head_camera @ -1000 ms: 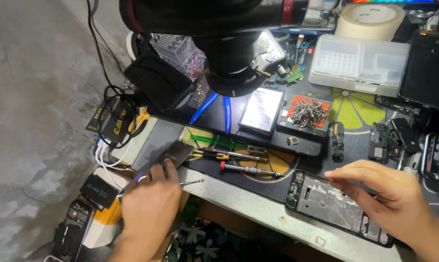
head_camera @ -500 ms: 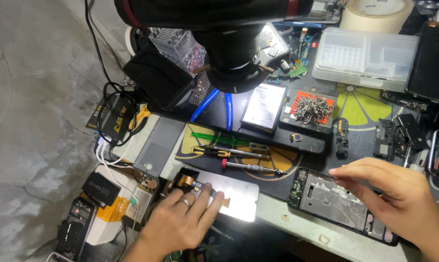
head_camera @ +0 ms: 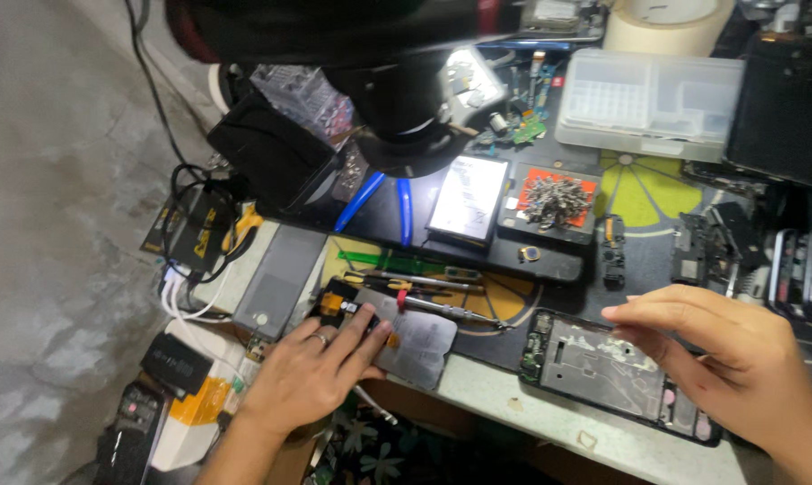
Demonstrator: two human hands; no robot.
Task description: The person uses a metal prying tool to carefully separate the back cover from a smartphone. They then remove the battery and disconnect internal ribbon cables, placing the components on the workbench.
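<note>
Looking down at a crowded phone-repair bench, two bare hands at work.

Left hand [head_camera: 311,377]: lower left of centre, lying flat, fingers spread over the dark end of a grey phone panel [head_camera: 415,346], pressing rather than pinching, nothing closed in the grip.

Grey phone panel: bottom centre, flat at the front edge of the bench, orange and yellow bits at its upper-left end, half hidden under the fingers.

Right hand [head_camera: 738,368]: lower right, fingers curled loosely, tips hovering at the right end of the open phone frame [head_camera: 608,373]; hard to say whether touching, nothing seen pinched.

Open phone frame: lower right of centre, back off, silver shield and board showing, lying flat and tilted on the dark mat.

Progress: frame already stripped open, panel separate and well apart from it, so disassembly looks done; no sign of the two parts joined yet, that part looks left to do.

Tools: tweezers and screwdrivers [head_camera: 424,292] just above the panel, untouched.

Screws: small pile on an orange tray [head_camera: 558,198], upper centre, next to a lit phone screen [head_camera: 469,198].

Upper right: clear plastic parts box [head_camera: 648,103] and a roll of tape [head_camera: 662,22].

Top centre: black microscope head [head_camera: 334,36] looming over everything.
</note>
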